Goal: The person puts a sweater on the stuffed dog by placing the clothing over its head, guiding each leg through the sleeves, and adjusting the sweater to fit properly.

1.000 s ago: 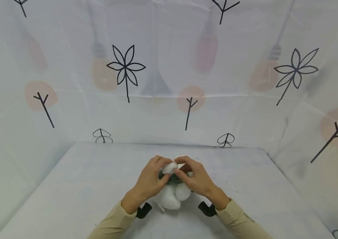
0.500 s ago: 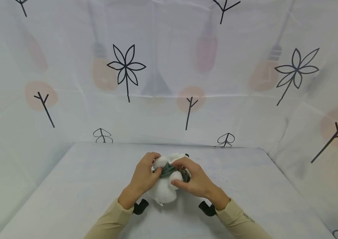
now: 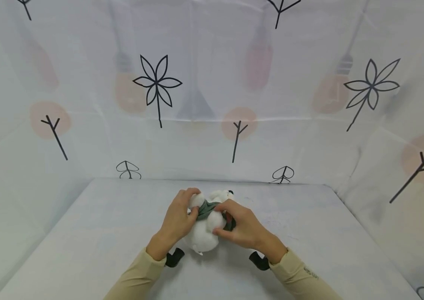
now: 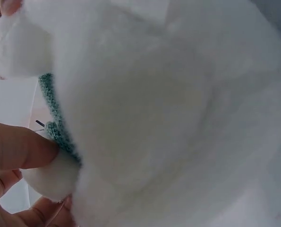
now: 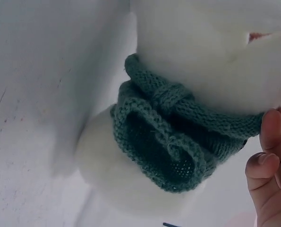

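A white plush toy (image 3: 201, 238) with a black nose (image 3: 230, 192) lies on the table between both hands, its head pointing away. A green knitted scarf (image 3: 206, 211) circles its neck, and a wide fold of the scarf (image 5: 166, 142) hangs loose in the right wrist view. My left hand (image 3: 177, 216) pinches the toy's rounded left-side limb (image 4: 53, 177) between thumb and fingers. With thumb below and fingers above, my right hand (image 3: 247, 227) holds the other limb (image 3: 215, 221). Its fingertips (image 5: 263, 163) are close to the scarf's edge.
A white table (image 3: 95, 250) spreads around the toy. White cloth walls (image 3: 196, 141) with printed flowers and twigs enclose the back and sides. Black bent pieces (image 3: 174, 257) stick out beneath both wrists.
The toy has shifted left and turned, and its head with the black nose now shows. My left hand has moved left and slightly away, while my right hand has gone from the scarf to a limb.
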Demonstrator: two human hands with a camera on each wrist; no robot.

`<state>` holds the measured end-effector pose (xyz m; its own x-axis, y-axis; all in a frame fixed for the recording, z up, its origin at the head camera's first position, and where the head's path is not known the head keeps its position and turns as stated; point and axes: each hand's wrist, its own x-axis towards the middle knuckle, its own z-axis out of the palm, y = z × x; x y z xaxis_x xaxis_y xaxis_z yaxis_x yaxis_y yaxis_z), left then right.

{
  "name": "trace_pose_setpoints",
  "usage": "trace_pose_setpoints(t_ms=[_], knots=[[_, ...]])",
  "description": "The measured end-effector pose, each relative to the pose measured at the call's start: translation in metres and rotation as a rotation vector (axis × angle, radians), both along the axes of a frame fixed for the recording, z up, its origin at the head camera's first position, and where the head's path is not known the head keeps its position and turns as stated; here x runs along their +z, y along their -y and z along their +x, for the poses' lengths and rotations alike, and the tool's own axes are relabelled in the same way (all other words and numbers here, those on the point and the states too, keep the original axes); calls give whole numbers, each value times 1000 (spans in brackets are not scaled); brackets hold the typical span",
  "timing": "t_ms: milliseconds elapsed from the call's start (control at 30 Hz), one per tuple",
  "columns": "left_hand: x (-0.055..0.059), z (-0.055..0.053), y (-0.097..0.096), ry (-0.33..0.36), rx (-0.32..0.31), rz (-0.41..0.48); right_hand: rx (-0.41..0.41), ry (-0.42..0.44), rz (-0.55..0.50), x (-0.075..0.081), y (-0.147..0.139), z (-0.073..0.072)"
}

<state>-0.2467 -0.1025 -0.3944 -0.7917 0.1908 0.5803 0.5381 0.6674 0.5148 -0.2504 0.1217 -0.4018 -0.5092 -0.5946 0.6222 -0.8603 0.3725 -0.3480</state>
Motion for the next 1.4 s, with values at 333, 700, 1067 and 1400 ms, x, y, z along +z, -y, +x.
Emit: trace_pose_setpoints(t_ms=[333, 700, 1067, 1400], knots=[[0, 0, 0, 7, 1, 17, 56, -35, -75, -1, 4, 0], [4, 10, -6, 144, -38, -69, 70, 35, -100, 7, -11, -11], [9, 14, -9, 46, -258, -71, -140, 105, -77, 1, -5, -7], [12, 11, -5, 53, -297, -69, -360, 217, -68, 0, -1, -8]])
